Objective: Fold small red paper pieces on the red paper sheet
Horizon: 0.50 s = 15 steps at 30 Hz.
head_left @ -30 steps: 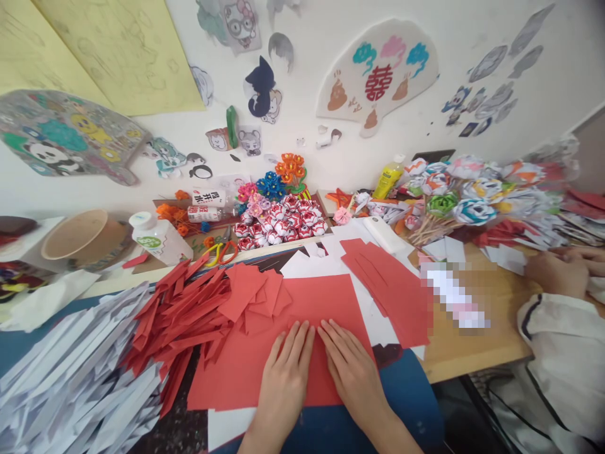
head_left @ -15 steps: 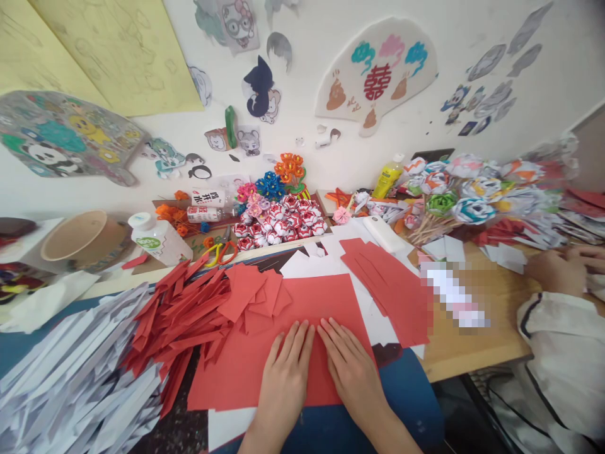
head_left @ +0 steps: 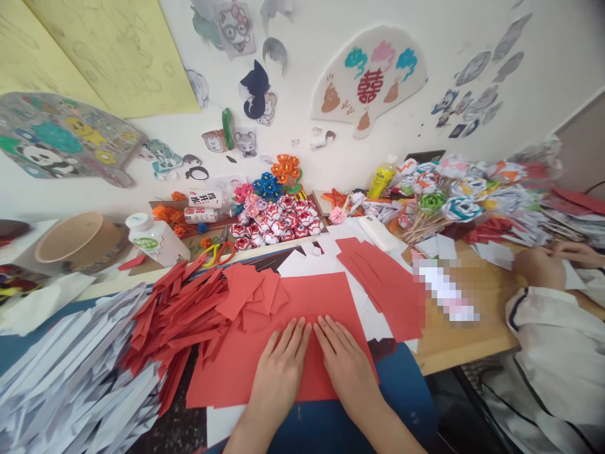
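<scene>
Both my hands lie flat on the large red paper (head_left: 326,293) in front of me, palms down. My left hand (head_left: 282,356) rests left of the middle, its fingers stretched forward. Close beside it, my right hand (head_left: 344,353) has its fingers extended too, and the fingertips of the two hands nearly meet. To the left is a heap of folded red paper strips (head_left: 177,315), with small red squares (head_left: 253,290) overlapping the big paper's corner. A stack of red sheets (head_left: 378,287) lies to the right on white paper (head_left: 363,315).
Folded white paper strips (head_left: 70,372) fill the left. Behind stand a white bottle (head_left: 155,243), scissors (head_left: 220,253) and red-and-white paper flowers (head_left: 283,221). More paper flowers (head_left: 444,189) and a yellow bottle (head_left: 382,178) are at the back right. Another person's arm (head_left: 543,268) rests at the wooden table (head_left: 491,334).
My hands stay flat on the red paper and have shifted very slightly. The view has turned a little to the right.
</scene>
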{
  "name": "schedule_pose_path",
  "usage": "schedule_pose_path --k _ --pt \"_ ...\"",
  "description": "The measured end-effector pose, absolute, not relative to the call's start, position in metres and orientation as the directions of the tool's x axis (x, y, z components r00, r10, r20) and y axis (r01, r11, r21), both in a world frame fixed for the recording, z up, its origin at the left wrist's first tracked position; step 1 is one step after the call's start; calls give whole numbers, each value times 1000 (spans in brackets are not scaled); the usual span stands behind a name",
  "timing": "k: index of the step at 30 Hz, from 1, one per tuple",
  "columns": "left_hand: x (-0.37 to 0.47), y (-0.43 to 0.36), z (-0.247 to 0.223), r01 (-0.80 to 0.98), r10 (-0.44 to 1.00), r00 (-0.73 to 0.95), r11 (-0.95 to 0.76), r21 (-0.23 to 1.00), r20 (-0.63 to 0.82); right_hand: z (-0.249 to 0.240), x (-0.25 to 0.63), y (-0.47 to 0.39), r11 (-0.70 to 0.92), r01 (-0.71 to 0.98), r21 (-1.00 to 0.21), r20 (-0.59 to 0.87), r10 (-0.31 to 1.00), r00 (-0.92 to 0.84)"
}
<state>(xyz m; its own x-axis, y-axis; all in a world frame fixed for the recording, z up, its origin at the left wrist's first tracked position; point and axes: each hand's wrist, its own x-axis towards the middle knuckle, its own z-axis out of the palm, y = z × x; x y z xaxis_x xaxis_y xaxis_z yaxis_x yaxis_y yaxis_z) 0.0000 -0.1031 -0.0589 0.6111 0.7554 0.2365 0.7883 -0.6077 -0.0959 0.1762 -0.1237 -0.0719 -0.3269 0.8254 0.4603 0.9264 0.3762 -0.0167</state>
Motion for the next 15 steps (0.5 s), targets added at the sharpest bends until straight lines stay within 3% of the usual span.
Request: schedule_pose_path --k 15 --pt "-2 -103 -56 778 748 621 -623 -74 234 -75 174 -127 373 928 26 486 806 -338"
